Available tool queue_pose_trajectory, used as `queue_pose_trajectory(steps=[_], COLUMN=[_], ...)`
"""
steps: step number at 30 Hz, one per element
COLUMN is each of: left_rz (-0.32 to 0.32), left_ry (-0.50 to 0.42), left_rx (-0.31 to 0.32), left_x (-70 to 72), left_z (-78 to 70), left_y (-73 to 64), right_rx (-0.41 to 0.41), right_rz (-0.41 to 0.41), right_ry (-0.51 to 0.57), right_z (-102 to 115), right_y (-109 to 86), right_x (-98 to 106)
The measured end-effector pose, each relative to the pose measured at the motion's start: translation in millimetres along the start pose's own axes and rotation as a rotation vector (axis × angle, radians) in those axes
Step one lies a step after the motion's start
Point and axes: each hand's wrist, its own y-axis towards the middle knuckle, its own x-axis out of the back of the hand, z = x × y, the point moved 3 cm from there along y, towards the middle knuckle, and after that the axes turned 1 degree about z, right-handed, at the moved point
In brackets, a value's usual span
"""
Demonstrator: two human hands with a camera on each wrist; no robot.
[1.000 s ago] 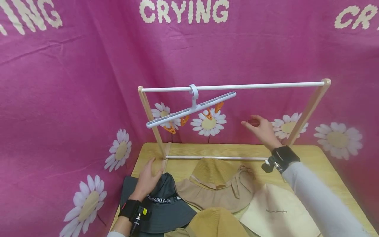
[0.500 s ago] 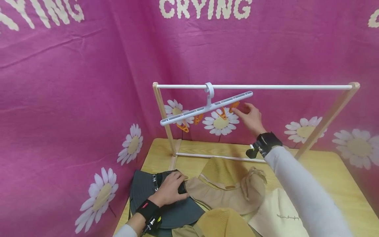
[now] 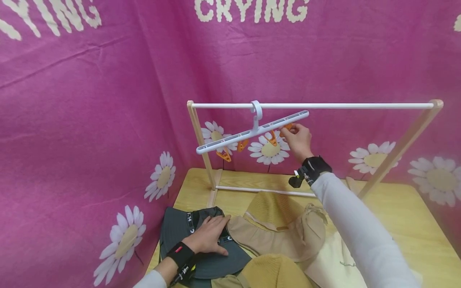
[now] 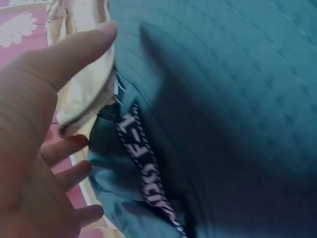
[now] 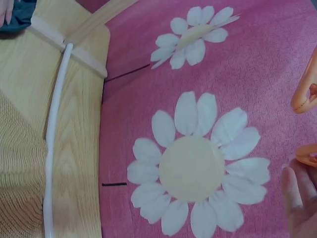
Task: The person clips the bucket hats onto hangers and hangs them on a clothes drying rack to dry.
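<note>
Right hand (image 3: 298, 140): pinching the rightmost orange clip (image 3: 287, 130), below the top bar of the rack (image 3: 353, 106); right wrist view catches only the edge of hand and clip.
Left hand (image 3: 207, 236): laid on the dark hat (image 3: 230, 262), fingers extended, thumb spread away, gripping nothing; in front of the rack's left post.
Orange clip: under the right end of the hanger (image 3: 230, 139), lower than the rack's top bar; its attachment hidden by fingers.
Hanger: white, hooked over the rack's top bar left of its middle, slanted to it.
Other clips (image 3: 271, 139): three, orange, below the rack's top bar, left of the pinched one.
Dark hat: on the table (image 3: 417, 224), in front of the rack's left post; white lettering on its band (image 3: 189, 220).
Tan hat (image 3: 266, 236): in front of the rack's lower bar (image 3: 239, 189), ribbed crown toward it; contact, can't tell.
Mustard hat (image 3: 275, 272): farther out front of the rack than tan hat, cut off by head view's bottom edge.
Cream item (image 3: 331, 264): in front of the rack's right half, partly behind the right sleeve (image 3: 356, 228).
Backdrop (image 3: 324, 60): pink cloth behind the rack, white daisies, "CRYING" in pale letters.
</note>
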Motion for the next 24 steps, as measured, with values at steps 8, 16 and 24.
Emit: queue_pose_trajectory(steps=[8, 16, 24], left_rz=[0.001, -0.005, -0.025], left_ry=[-0.067, 0.024, -0.001], left_rx=[0.018, 0.059, 0.023], left_x=[-12.0, -22.4, -30.8], left_z=[18.9, 31.0, 35.4], left_y=[4.0, 7.2, 6.5], right_rx=[-0.009, -0.018, -0.008], right_rz=[0.013, 0.032, 0.033], right_ry=[0.015, -0.02, -0.109], right_z=[-9, -12, -17], right_y=[-3.0, -5.3, -5.7], right_x=[15, 28, 45])
